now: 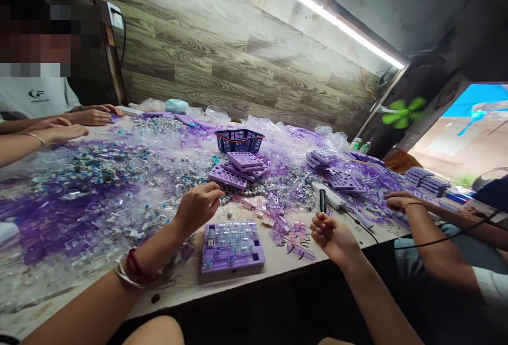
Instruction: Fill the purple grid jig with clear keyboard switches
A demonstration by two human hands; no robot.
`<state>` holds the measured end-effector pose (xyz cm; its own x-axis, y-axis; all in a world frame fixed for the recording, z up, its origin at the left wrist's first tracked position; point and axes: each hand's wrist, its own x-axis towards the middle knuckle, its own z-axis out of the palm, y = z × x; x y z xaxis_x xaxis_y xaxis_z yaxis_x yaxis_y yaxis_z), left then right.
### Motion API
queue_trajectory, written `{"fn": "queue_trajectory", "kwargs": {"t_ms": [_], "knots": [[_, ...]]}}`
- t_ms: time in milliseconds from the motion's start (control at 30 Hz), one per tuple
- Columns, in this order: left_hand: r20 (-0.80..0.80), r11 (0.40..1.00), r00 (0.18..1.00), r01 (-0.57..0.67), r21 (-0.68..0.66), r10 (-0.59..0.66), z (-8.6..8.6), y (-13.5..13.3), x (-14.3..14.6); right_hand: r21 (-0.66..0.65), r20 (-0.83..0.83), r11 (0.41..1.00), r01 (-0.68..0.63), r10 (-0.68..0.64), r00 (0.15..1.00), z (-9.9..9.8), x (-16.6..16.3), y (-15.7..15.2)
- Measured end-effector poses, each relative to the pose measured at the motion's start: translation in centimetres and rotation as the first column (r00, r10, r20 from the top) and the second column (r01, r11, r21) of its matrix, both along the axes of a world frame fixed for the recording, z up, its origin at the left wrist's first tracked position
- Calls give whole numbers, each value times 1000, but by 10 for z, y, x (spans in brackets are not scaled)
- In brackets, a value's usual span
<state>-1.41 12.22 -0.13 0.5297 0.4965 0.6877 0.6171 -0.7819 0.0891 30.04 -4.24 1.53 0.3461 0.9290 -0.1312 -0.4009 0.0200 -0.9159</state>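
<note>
A purple keypad tray (233,266) lies near the table's front edge, with clear keycaps (234,236) over many of its positions and several dark square openings. My left hand (197,208) is just above and behind its far left corner, thumb and fingers drawn together; whatever is in them is too small to tell. To the right of the tray, my right hand (333,235) is closed around a tool with a black cylindrical handle (323,200) pointing upward. Its working end is not visible. Pink and purple clear pieces (283,226) lie between tray and right hand.
Heaps of small switches (107,168) and purple clear pieces (55,218) cover the left table. Stacked purple trays (242,168) and a dark basket (239,141) stand behind. A white power strip (327,197) lies at right. Co-workers' hands (59,128) are left, another arm (420,218) right.
</note>
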Motion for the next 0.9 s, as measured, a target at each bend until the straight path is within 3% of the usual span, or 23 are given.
{"fn": "queue_trajectory", "kwargs": {"t_ms": [133, 200, 267, 333, 400, 467, 533, 600, 733, 900], "knots": [[-59, 983, 990, -134, -128, 128, -1, 3, -3, -14, 27, 999, -44, 44, 999, 10, -22, 8], [-95, 972, 988, -140, -189, 124, -2, 4, -5, -49, 47, 996, -68, 71, 996, 13, -40, 13], [-123, 965, 987, -130, -229, 104, -2, 5, -6, -92, 155, 991, -102, 115, 981, 13, -61, 20], [-140, 955, 983, -152, -255, 120, -3, 4, -6, -110, 393, 982, -150, 182, 901, 10, -82, 33], [-144, 942, 977, -194, -273, 160, -2, 2, -5, -66, 713, 971, -228, 206, 670, 8, -102, 53], [-142, 931, 972, -221, -292, 187, -1, -1, -4, -26, 934, 935, -354, 149, 326, 6, -119, 77], [-142, 919, 969, -236, -315, 200, 0, -3, -4, -144, 983, 888, -437, 177, 37, 7, -130, 101], [-153, 906, 965, -253, -340, 212, 1, -4, -4, -250, 968, 863, -438, 219, -122, 7, -137, 119], [-173, 886, 960, -270, -378, 219, 1, -7, -3, -297, 952, 864, -407, 234, -198, -1, -141, 131], [-200, 899, 961, -255, -357, 193, 2, -12, 1, -269, 961, 878, -396, 220, -165, -15, -141, 130]]}}
